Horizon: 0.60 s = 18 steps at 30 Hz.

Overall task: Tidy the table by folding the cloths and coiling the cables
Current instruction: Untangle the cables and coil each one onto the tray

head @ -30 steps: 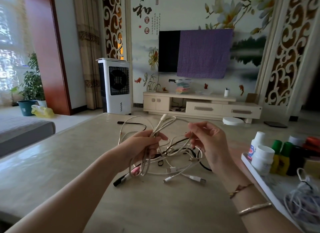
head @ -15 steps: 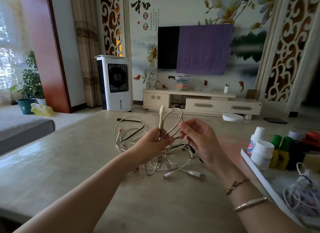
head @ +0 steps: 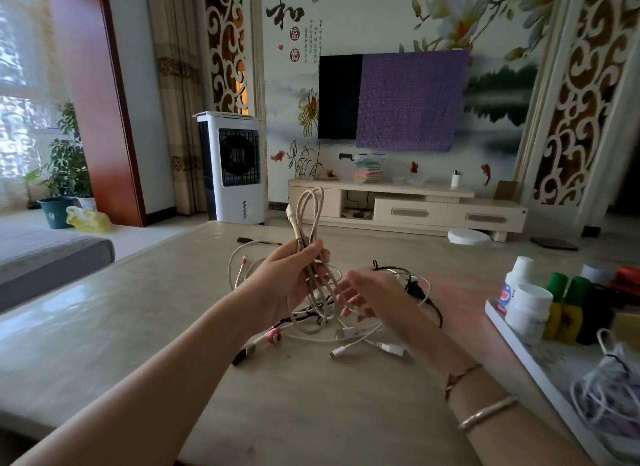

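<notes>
Head view. Left hand (head: 294, 275) gripping a looped cream-white braided cable (head: 309, 223) upright above the pale glossy stone-look table (head: 104, 327), fingers curled round the gathered strands. Upper loops now drawn narrow and tall with the plug end beside them, against a wider loop half a second ago. Lower loops hanging down to the pile.

Right hand (head: 374, 292) lowered and released from the cable since the earlier frame, where a pinch on the loop was shown; fingers now loosely spread, slightly blurred, just right of the hanging strands, holding nothing. Contact with the strands not determinable.

Tangled pile of thin white and black cables (head: 346, 330) lying on the table beneath both hands, with white plug ends toward the near side and a small pink clip (head: 273, 335) on one lead. Position of the pile unchanged.

At the right edge, white tray (head: 519, 347) bearing white plastic bottles (head: 528, 309), green-capped yellow bottles (head: 562, 313) and a bundled white cord (head: 609, 393), well apart from the pile. Beyond the table, white tower fan (head: 235, 167) on the floor.
</notes>
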Tool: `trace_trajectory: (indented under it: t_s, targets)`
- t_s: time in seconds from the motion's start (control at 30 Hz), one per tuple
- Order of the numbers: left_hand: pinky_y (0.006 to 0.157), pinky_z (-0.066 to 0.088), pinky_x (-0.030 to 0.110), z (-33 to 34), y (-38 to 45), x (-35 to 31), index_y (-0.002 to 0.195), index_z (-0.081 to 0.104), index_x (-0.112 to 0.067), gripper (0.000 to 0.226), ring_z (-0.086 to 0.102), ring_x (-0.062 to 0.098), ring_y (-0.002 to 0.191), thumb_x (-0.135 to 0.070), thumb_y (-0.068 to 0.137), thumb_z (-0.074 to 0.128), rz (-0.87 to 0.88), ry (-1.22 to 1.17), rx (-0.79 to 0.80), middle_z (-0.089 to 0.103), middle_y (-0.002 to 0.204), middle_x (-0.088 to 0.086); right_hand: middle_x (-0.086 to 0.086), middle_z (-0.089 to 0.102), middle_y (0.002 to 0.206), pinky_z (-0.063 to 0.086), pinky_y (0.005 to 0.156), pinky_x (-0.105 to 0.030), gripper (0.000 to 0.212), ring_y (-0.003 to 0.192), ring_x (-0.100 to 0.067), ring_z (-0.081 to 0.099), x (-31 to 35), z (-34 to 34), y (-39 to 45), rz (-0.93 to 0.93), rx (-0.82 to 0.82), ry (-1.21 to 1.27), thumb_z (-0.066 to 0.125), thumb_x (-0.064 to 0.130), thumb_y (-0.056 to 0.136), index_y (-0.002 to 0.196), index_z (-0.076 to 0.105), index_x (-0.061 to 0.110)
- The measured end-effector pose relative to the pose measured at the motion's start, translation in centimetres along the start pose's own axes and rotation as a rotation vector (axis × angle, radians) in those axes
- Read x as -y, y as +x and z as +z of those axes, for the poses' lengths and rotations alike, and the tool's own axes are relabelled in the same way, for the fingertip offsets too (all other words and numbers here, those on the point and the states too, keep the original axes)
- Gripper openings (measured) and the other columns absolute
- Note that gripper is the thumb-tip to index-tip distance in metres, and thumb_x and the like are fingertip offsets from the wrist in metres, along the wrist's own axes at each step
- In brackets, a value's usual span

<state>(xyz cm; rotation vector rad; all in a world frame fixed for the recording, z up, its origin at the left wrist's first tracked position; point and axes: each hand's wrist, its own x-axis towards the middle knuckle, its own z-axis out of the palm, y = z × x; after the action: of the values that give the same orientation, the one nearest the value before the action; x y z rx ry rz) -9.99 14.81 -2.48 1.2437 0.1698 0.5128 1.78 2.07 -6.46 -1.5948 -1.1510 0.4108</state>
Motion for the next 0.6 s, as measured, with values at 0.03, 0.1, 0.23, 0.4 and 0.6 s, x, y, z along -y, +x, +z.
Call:
trace_trajectory:
  t_s: [0.03, 0.1, 0.23, 0.4, 0.6]
  targets:
    - [0.073, 0.047, 0.03, -0.1, 0.1, 0.0, 0.093, 0.058, -0.006, 0.01, 0.055, 0.012, 0.061, -0.012, 0.097, 0.05, 0.003, 0.003, -0.014, 0.062, 0.077, 0.004, 0.0, 0.074, 0.082, 0.053, 0.062, -0.02, 0.043, 0.07, -0.012, 0.068, 0.2, -0.3, -0.2, 0.041, 0.049, 0.044, 0.043, 0.048, 0.094, 0.09, 0.068, 0.013]
    - [0.07, 0.048, 0.028, -0.3, 0.3, 0.1, 0.092, 0.058, -0.007, 0.011, 0.056, 0.011, 0.062, -0.013, 0.096, 0.051, 0.008, 0.004, -0.039, 0.063, 0.074, 0.003, -0.006, 0.073, 0.085, 0.053, 0.066, -0.024, 0.044, 0.073, -0.019, 0.067, 0.3, -0.8, -0.6, 0.084, 0.12, 0.124, 0.047, 0.046, 0.093, 0.096, 0.068, 0.008]
    - [0.072, 0.054, 0.03, -0.8, 0.6, 0.3, 0.092, 0.058, -0.007, 0.013, 0.063, 0.016, 0.076, -0.017, 0.096, 0.052, 0.009, -0.025, -0.093, 0.062, 0.08, 0.005, -0.001, 0.063, 0.074, 0.048, 0.061, -0.021, 0.023, 0.063, -0.01, 0.056, 0.5, -0.3, -0.7, 0.088, 0.088, 0.274, 0.058, 0.025, 0.092, 0.103, 0.063, 0.005]
    - [0.08, 0.059, 0.042, -2.1, 1.1, 0.0, 0.099, 0.051, -0.003, 0.017, 0.071, 0.03, 0.089, -0.019, 0.099, 0.047, -0.032, -0.098, -0.063, 0.063, 0.075, 0.008, -0.004, 0.07, 0.083, 0.05, 0.067, -0.028, 0.023, 0.07, -0.015, 0.062, 0.9, 0.4, -0.7, 0.07, 0.053, 0.202, 0.05, 0.023, 0.099, 0.104, 0.06, 0.003]
    - [0.079, 0.058, 0.038, -5.2, 1.3, 1.1, 0.087, 0.05, -0.011, 0.016, 0.054, 0.008, 0.051, -0.023, 0.095, 0.056, -0.062, 0.484, -0.118, 0.051, 0.054, -0.009, 0.0, 0.072, 0.088, 0.052, 0.08, -0.031, 0.019, 0.083, -0.012, 0.066, -0.3, 0.5, -1.0, 0.006, -0.012, -0.399, 0.051, 0.019, 0.098, 0.091, 0.069, 0.016]
